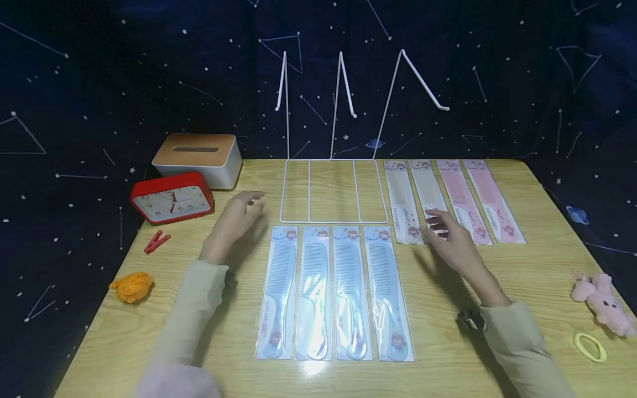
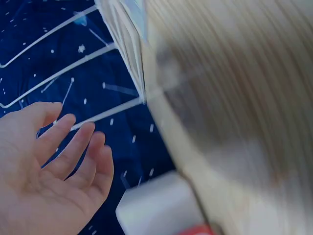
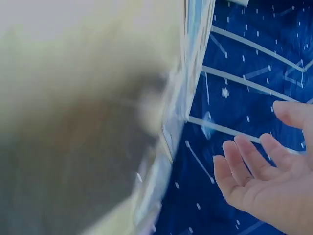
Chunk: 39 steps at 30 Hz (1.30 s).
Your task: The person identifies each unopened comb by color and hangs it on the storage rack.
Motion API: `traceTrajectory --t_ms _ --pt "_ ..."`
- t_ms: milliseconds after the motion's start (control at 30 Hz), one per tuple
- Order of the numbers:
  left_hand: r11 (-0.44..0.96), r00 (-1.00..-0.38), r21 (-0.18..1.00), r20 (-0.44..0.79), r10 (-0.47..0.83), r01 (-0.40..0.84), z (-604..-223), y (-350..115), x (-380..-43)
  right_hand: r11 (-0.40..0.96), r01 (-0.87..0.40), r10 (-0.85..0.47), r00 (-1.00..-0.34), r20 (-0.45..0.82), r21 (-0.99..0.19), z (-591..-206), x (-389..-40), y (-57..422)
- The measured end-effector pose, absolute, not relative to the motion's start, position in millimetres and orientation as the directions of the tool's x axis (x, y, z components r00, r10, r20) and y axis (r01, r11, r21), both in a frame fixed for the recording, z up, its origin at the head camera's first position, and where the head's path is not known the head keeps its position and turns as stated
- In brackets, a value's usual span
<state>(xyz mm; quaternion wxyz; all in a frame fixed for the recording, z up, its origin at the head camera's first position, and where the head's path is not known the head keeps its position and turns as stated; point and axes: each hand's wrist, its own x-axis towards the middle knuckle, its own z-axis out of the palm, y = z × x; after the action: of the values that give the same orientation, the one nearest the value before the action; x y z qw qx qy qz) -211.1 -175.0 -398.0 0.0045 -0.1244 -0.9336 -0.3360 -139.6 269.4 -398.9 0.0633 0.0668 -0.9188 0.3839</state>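
Note:
My left hand (image 1: 234, 222) hovers above the table between the red clock and the white wire rack (image 1: 333, 222), holding nothing. In the left wrist view the left hand (image 2: 63, 166) has loosely bent fingers. My right hand (image 1: 454, 243) is over the lower ends of a white packaged comb (image 1: 427, 185) and a pink packaged comb (image 1: 457, 193); whether it touches them I cannot tell. The right wrist view shows the right hand (image 3: 269, 171) relaxed, its palm bare. Several blue packaged combs (image 1: 312, 293) lie in a row before the rack. Another white comb (image 1: 400, 193) and pink comb (image 1: 492, 193) flank the pair.
At left stand a tissue box (image 1: 229, 163) and a red clock (image 1: 171, 200), with a red clip (image 1: 156, 241) and orange yarn bundle (image 1: 131, 287) nearer. Right lie a pink plush toy (image 1: 604, 304) and a yellow ring (image 1: 589, 347). Three rack prongs (image 1: 340, 83) rise before the starry cloth.

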Motion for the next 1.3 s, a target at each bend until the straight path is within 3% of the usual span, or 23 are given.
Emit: traceTrajectory --t_ms 133,500,1000,1300 --pt "0.669 -0.955 0.705 0.042 0.293 0.236 -406.0 -166.0 -221.9 0.682 -0.114 -0.095 -0.993 0.067 -0.722 -406.5 -130.0 260.5" --pt "0.662 -0.928 0.727 -0.096 0.361 0.183 -421.9 -154.7 -243.3 0.669 -0.054 -0.224 -0.966 -0.132 -0.741 -423.5 -101.6 233.8" --pt "0.701 -0.914 0.699 -0.179 0.363 0.141 -434.9 -157.2 -252.0 0.828 -0.200 -0.300 -0.947 -0.113 -0.524 -426.9 -80.8 212.8" --pt "0.678 -0.909 0.728 -0.209 0.359 0.100 -439.6 -159.2 -257.0 0.822 -0.169 -0.290 -0.946 -0.145 -0.543 -425.9 -76.3 207.1"
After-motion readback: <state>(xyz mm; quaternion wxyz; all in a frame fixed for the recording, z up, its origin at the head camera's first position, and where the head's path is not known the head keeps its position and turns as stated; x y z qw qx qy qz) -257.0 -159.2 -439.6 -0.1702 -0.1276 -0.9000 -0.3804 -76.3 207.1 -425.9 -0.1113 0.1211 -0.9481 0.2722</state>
